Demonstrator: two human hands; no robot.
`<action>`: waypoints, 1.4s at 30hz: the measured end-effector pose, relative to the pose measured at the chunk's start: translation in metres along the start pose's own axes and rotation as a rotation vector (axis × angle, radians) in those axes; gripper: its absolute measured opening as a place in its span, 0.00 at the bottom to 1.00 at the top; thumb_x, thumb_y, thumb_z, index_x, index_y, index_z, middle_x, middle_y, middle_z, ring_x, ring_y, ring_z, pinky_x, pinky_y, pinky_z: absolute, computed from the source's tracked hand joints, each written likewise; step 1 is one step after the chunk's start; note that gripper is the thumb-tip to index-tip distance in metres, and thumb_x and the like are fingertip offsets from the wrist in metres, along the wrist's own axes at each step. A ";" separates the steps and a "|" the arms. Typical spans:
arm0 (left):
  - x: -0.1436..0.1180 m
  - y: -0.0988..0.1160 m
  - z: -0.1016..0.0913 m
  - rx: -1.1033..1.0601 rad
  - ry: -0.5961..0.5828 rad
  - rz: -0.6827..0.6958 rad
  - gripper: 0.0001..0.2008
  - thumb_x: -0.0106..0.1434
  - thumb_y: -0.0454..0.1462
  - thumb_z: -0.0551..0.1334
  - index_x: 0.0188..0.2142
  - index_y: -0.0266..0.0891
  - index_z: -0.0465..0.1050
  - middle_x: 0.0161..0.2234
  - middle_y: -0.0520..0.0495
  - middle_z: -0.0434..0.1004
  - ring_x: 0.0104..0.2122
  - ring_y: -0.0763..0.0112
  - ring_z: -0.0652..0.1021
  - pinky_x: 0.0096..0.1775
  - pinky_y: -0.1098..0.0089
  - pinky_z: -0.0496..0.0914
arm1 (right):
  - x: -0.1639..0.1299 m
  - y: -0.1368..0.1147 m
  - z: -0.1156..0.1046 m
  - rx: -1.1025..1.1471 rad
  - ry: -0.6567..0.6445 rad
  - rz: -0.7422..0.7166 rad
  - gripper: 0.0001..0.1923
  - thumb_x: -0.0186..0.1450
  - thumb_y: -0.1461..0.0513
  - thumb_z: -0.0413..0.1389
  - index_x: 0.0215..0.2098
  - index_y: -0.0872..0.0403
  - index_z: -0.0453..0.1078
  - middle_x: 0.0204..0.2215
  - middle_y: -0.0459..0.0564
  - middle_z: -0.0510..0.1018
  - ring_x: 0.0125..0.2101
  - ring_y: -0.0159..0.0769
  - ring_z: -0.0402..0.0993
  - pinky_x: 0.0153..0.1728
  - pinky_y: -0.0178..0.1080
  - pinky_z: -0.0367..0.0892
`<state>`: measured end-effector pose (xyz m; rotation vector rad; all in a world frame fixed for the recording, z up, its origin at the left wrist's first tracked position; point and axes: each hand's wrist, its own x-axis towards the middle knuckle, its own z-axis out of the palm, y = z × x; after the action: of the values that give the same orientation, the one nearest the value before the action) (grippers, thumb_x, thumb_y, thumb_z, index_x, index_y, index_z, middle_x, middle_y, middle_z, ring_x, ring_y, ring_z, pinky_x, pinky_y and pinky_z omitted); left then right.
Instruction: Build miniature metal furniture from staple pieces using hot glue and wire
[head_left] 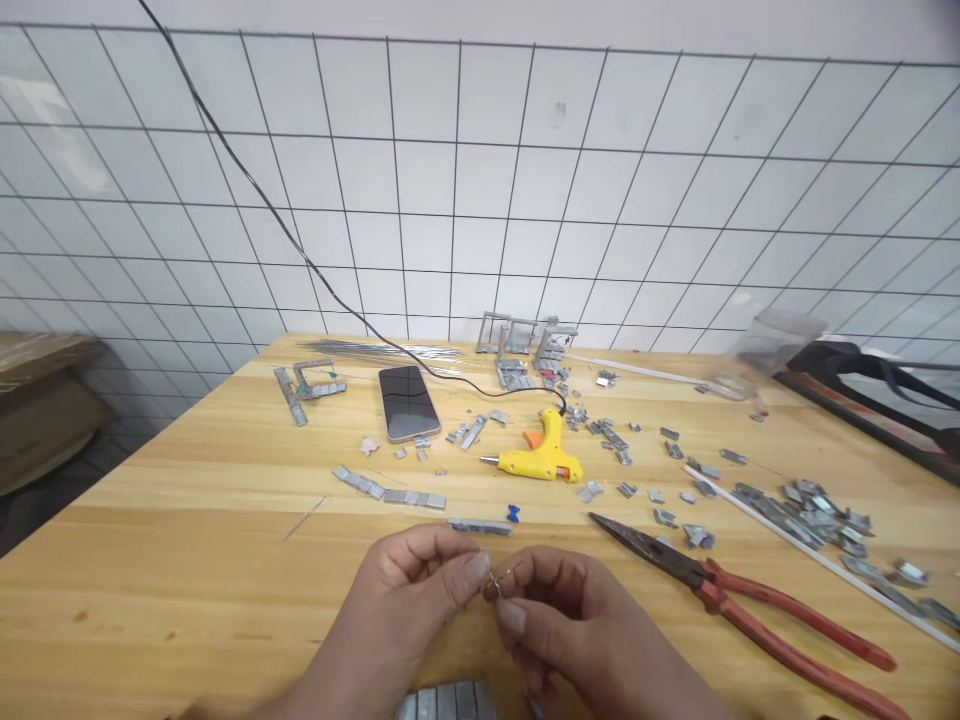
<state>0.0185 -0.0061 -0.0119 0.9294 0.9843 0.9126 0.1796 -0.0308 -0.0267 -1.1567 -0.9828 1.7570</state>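
A grey block of metal segments [446,702] lies nearest the camera, at the bottom edge, partly between the two wrists. Just above it the left hand [409,610] and the right hand [559,620] meet over the wooden table [187,560]. Both are pinched closed, thumb and forefinger together, on a thin bent wire [499,578] that spans the small gap between the fingertips; the other fingers curl under. The wire is held just above the tabletop, near its front edge.

Just beyond the fingertips lies a short strip of grey metal pieces [480,525] with a tiny blue piece [513,513] beside it. Left of that runs a longer row of grey segments [390,491]. To the right, red-handled pliers [742,595] lie with the jaws pointing towards the hands.

Further back, a yellow glue gun [541,455] rests on its side, its black cord [300,250] running up along the tiled wall [480,180]. A phone [407,402] lies screen up to its left. Loose grey clips [810,510] are scattered across the right side of the table beside a long white rod [825,562], and small grey frames [525,340] stand near the wall.
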 end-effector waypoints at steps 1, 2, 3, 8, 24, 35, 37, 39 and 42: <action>0.001 0.000 0.000 0.014 -0.003 0.008 0.12 0.48 0.44 0.73 0.22 0.38 0.77 0.19 0.53 0.73 0.22 0.74 0.69 0.29 0.74 0.65 | -0.002 -0.001 0.001 -0.033 0.029 -0.024 0.21 0.49 0.49 0.68 0.26 0.55 0.69 0.16 0.37 0.68 0.13 0.21 0.61 0.16 0.29 0.60; 0.001 -0.001 -0.001 0.026 -0.001 0.013 0.12 0.48 0.44 0.72 0.22 0.37 0.77 0.19 0.53 0.74 0.22 0.73 0.70 0.29 0.73 0.65 | -0.004 -0.003 0.003 -0.064 0.055 -0.049 0.20 0.50 0.49 0.68 0.26 0.55 0.69 0.17 0.38 0.69 0.14 0.21 0.61 0.16 0.29 0.60; 0.002 -0.001 -0.001 0.036 0.005 0.014 0.12 0.49 0.44 0.72 0.22 0.37 0.77 0.20 0.52 0.74 0.22 0.73 0.70 0.29 0.73 0.66 | -0.006 -0.006 0.004 -0.088 0.077 -0.068 0.20 0.51 0.49 0.67 0.27 0.55 0.69 0.19 0.38 0.70 0.14 0.21 0.60 0.17 0.29 0.60; 0.001 -0.001 -0.001 0.032 0.019 0.020 0.13 0.48 0.45 0.72 0.23 0.37 0.77 0.20 0.52 0.74 0.23 0.72 0.71 0.29 0.72 0.66 | -0.011 -0.014 0.010 -0.155 0.124 -0.073 0.18 0.51 0.51 0.67 0.26 0.54 0.70 0.18 0.38 0.68 0.14 0.21 0.58 0.17 0.29 0.57; -0.003 0.000 0.004 0.046 -0.004 0.027 0.15 0.49 0.47 0.71 0.21 0.37 0.76 0.20 0.50 0.73 0.24 0.70 0.70 0.30 0.72 0.65 | -0.010 -0.011 0.010 -0.168 0.117 -0.058 0.16 0.52 0.51 0.67 0.26 0.53 0.72 0.18 0.39 0.67 0.13 0.23 0.59 0.17 0.31 0.62; -0.011 0.000 0.008 -0.084 -0.024 -0.044 0.18 0.50 0.47 0.71 0.22 0.36 0.71 0.21 0.54 0.68 0.24 0.74 0.66 0.29 0.74 0.61 | -0.010 -0.009 0.010 -0.245 0.102 -0.119 0.16 0.53 0.52 0.65 0.23 0.54 0.68 0.17 0.39 0.62 0.18 0.25 0.56 0.19 0.30 0.58; -0.011 -0.001 0.008 -0.098 -0.020 -0.068 0.18 0.50 0.48 0.71 0.23 0.37 0.70 0.21 0.54 0.68 0.24 0.74 0.66 0.29 0.74 0.60 | -0.011 -0.009 0.010 -0.280 0.109 -0.137 0.16 0.54 0.51 0.64 0.22 0.53 0.67 0.17 0.39 0.61 0.19 0.26 0.55 0.20 0.31 0.56; -0.011 -0.002 0.006 -0.081 -0.012 -0.075 0.19 0.50 0.49 0.71 0.23 0.37 0.70 0.20 0.55 0.66 0.23 0.75 0.63 0.28 0.74 0.58 | -0.011 -0.008 0.011 -0.301 0.114 -0.157 0.15 0.54 0.52 0.63 0.22 0.53 0.66 0.17 0.39 0.61 0.19 0.27 0.55 0.20 0.31 0.55; -0.009 -0.003 0.004 -0.029 -0.019 -0.053 0.21 0.50 0.51 0.70 0.21 0.36 0.68 0.19 0.57 0.60 0.22 0.76 0.58 0.27 0.75 0.55 | -0.011 -0.008 0.012 -0.335 0.134 -0.207 0.13 0.54 0.54 0.62 0.21 0.52 0.66 0.16 0.39 0.61 0.20 0.28 0.55 0.22 0.32 0.55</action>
<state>0.0205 -0.0161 -0.0109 0.8819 0.9724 0.8699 0.1728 -0.0393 -0.0124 -1.3083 -1.2974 1.3673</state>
